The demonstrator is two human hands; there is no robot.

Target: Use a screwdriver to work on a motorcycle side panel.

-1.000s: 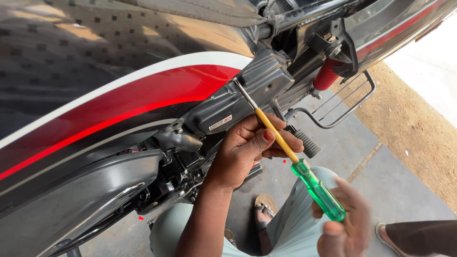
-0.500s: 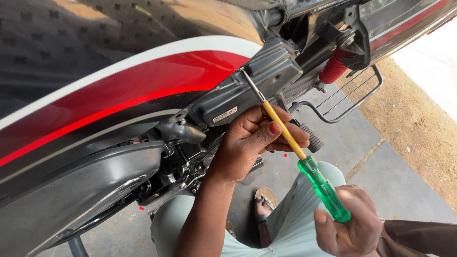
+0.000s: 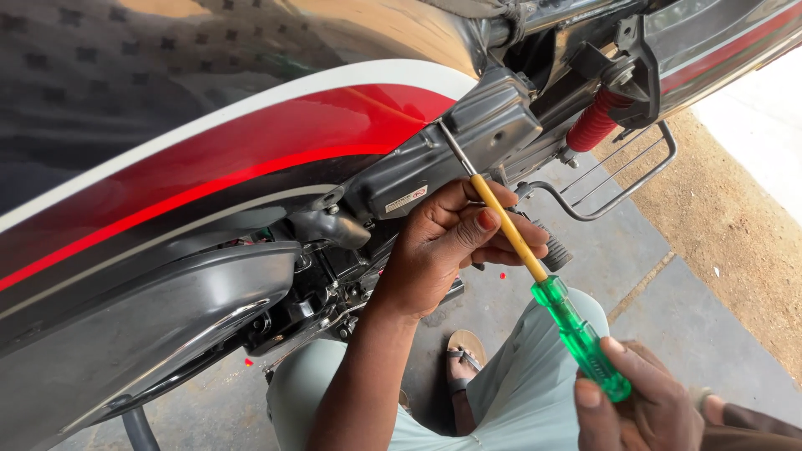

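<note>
Right hand [image 3: 639,405] slides lower on the green screwdriver [image 3: 535,276] handle — left hand [image 3: 451,242] now pinches the yellow shaft tighter.

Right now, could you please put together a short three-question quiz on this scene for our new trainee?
1. Which hand grips the handle of the screwdriver?
2. True or false: the left hand steadies the screwdriver's yellow shaft.
3. The screwdriver's tip meets: A) the red spring; B) the grey bracket; C) the wire footrest.

Key: 1. The right hand, around the green handle. 2. True. 3. B.
</note>
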